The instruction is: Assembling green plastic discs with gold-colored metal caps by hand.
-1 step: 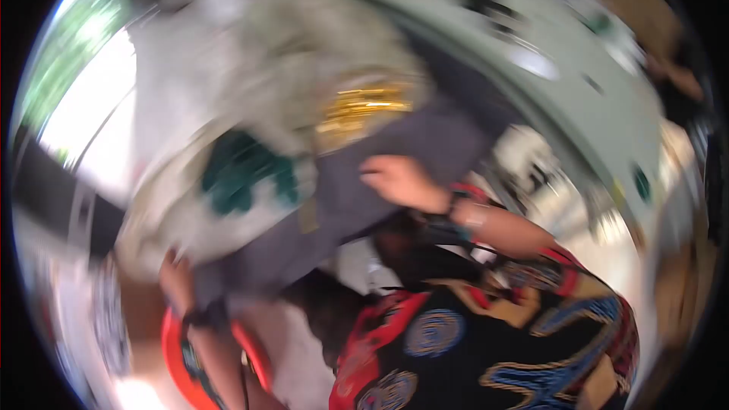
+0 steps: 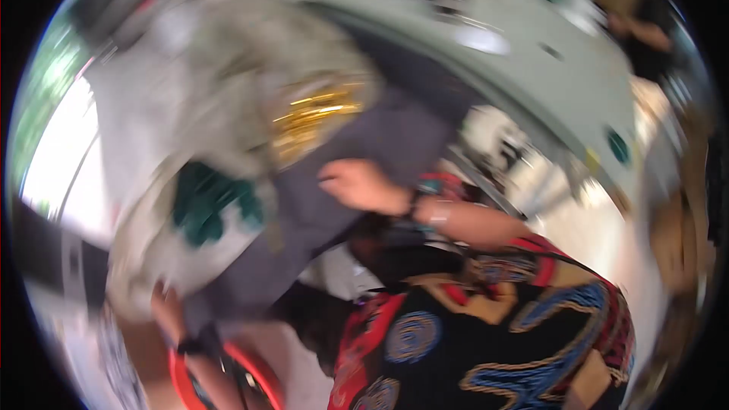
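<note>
My right hand [image 2: 358, 184] hovers over or rests on a dark grey flat surface [image 2: 402, 125], its fingers curled together; whether anything is in them is hidden. Down at the left, my left hand [image 2: 168, 311] is by the lower edge of a pale off-white cloth or sack [image 2: 144, 247], its fingertips blurred. On that pale cloth lies a dark green piece [image 2: 214, 209], lobed somewhat like a glove. Beyond my right hand sits a bundle of shiny gold strips [image 2: 315, 115]. Motion blur softens everything.
A long pale green table [image 2: 524, 80] runs along the right, bearing a white round item [image 2: 482, 39] and a dark green oval [image 2: 618, 146]. An orange-red rim [image 2: 262, 380] shows under my left forearm. Another person's arm [image 2: 645, 34] is at the far right.
The whole view has swung, so the cloth, gold strips and table sit further left in the picture. Both hands stay near the same places on the grey surface and the cloth's edge.
</note>
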Demonstrator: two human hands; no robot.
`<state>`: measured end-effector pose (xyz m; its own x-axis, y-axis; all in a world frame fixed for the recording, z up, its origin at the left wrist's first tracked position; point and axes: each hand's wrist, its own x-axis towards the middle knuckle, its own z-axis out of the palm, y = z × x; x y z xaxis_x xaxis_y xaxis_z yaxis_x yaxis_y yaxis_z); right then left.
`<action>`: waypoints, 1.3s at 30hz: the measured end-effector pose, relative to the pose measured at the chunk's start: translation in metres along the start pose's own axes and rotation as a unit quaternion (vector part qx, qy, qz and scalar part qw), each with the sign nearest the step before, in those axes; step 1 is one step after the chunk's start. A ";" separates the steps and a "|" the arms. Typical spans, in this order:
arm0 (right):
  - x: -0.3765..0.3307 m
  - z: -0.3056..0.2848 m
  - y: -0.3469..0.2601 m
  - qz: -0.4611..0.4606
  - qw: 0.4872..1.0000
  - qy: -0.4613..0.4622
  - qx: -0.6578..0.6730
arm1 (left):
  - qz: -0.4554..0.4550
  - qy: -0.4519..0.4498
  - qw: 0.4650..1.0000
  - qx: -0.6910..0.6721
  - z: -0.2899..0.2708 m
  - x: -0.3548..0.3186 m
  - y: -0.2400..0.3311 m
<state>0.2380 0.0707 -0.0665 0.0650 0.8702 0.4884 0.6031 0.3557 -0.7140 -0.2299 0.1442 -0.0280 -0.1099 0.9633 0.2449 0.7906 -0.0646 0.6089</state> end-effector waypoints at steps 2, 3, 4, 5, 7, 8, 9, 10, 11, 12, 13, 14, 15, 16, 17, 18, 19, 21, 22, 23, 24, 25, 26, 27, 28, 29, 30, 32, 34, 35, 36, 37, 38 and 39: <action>0.001 0.018 -0.011 -0.018 0.998 0.038 -0.041 | 0.069 0.009 0.986 0.150 -0.002 0.024 -0.047; 0.002 0.026 -0.015 -0.055 0.996 0.054 -0.051 | 0.055 0.005 0.981 0.187 -0.004 0.024 -0.039; -0.006 0.021 -0.012 -0.031 0.995 0.065 -0.071 | 0.069 -0.018 0.980 0.184 0.014 0.033 -0.019; -0.015 0.018 -0.005 -0.045 0.991 0.109 -0.070 | 0.088 -0.047 0.976 0.195 0.030 0.042 0.002; -0.021 0.016 -0.009 -0.055 0.987 0.122 -0.084 | 0.105 -0.074 0.968 0.215 0.038 0.054 0.014; -0.021 0.016 -0.013 -0.079 0.985 0.119 -0.095 | 0.123 -0.072 0.968 0.208 0.042 0.070 0.001; -0.019 0.018 -0.014 -0.090 0.982 0.129 -0.108 | 0.140 -0.067 0.968 0.199 0.046 0.080 0.002; -0.019 0.020 -0.015 -0.083 0.982 0.133 -0.109 | 0.145 -0.073 0.966 0.202 0.050 0.084 0.001; -0.022 0.021 -0.017 -0.089 0.980 0.126 -0.128 | 0.128 -0.100 0.979 0.123 0.054 0.086 -0.001; -0.020 0.021 -0.017 -0.097 0.977 0.121 -0.148 | 0.112 -0.124 0.985 0.043 0.060 0.090 0.003; -0.020 0.019 -0.018 -0.103 0.976 0.110 -0.154 | 0.120 -0.151 0.981 -0.022 0.067 0.087 0.005; -0.022 0.019 -0.018 -0.095 0.976 0.114 -0.158 | 0.125 -0.160 0.979 -0.022 0.073 0.083 0.003; -0.022 0.018 -0.016 -0.089 0.977 0.109 -0.162 | 0.123 -0.160 0.979 0.029 0.081 0.084 0.006; -0.022 0.017 -0.012 -0.080 0.977 0.104 -0.167 | 0.122 -0.162 0.976 0.079 0.091 0.086 0.008; -0.020 0.020 -0.007 -0.075 0.974 0.102 -0.186 | 0.127 -0.175 0.971 0.106 0.096 0.086 0.016; -0.019 0.019 0.001 -0.060 0.973 0.109 -0.193 | 0.139 -0.188 0.967 0.106 0.109 0.089 0.024; -0.014 0.024 -0.006 -0.081 0.971 0.106 -0.197 | 0.126 -0.166 0.971 0.119 0.093 0.085 0.024; -0.008 0.019 -0.012 -0.087 0.972 0.109 -0.190 | 0.146 -0.116 0.969 0.159 0.079 0.105 0.015; -0.004 0.020 -0.016 -0.096 0.973 0.109 -0.179 | 0.140 -0.105 0.970 0.167 0.074 0.106 0.012; -0.001 0.019 -0.018 -0.087 0.981 0.105 -0.141 | 0.142 -0.151 0.968 0.141 0.065 0.110 0.010; 0.008 0.025 -0.025 -0.092 0.987 0.092 -0.091 | 0.131 -0.182 0.967 0.117 0.044 0.107 0.002; 0.014 0.033 -0.019 -0.063 0.994 0.066 -0.053 | 0.158 -0.165 0.966 0.122 0.047 0.107 -0.003; 0.017 0.019 -0.021 0.000 0.999 0.010 -0.043 | 0.179 -0.160 0.949 0.206 0.063 0.108 0.001; 0.017 0.013 -0.010 0.016 0.999 0.029 0.025 | 0.318 -0.104 0.875 0.351 0.079 0.112 -0.004; 0.016 -0.001 -0.003 0.042 0.995 0.017 -0.092 | 0.195 -0.168 0.936 0.241 0.104 0.106 0.030; 0.017 0.009 -0.005 0.000 0.994 0.074 -0.078 | 0.180 -0.111 0.934 0.287 0.096 0.114 0.005; 0.006 0.002 0.009 0.030 0.990 0.079 -0.112 | 0.127 -0.083 0.967 0.204 0.118 0.093 0.059; -0.002 0.000 -0.005 -0.049 0.978 0.065 -0.194 | 0.128 -0.033 0.972 0.196 0.113 0.080 0.079; -0.001 0.006 -0.013 -0.091 0.974 0.042 -0.201 | 0.081 -0.017 0.972 0.220 0.099 0.082 0.080; 0.001 0.009 -0.016 -0.085 0.977 0.044 -0.193 | 0.085 -0.010 0.971 0.224 0.094 0.085 0.078; 0.003 0.011 -0.017 -0.074 0.978 0.049 -0.189 | 0.095 -0.006 0.969 0.226 0.094 0.089 0.079; 0.004 0.014 -0.015 -0.083 0.977 0.050 -0.191 | 0.104 0.010 0.969 0.222 0.097 0.094 0.082; 0.006 0.015 -0.015 -0.089 0.976 0.050 -0.194 | 0.102 0.014 0.970 0.218 0.103 0.100 0.086; 0.006 0.012 -0.017 -0.088 0.975 0.051 -0.196 | 0.142 0.029 0.971 0.190 0.110 0.107 0.094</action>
<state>0.2185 0.0747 -0.0578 -0.0002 0.7625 0.6470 0.8684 0.3210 -0.3780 -0.1010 0.2701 -0.0269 0.1207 0.9035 0.4113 0.9577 -0.2150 0.1914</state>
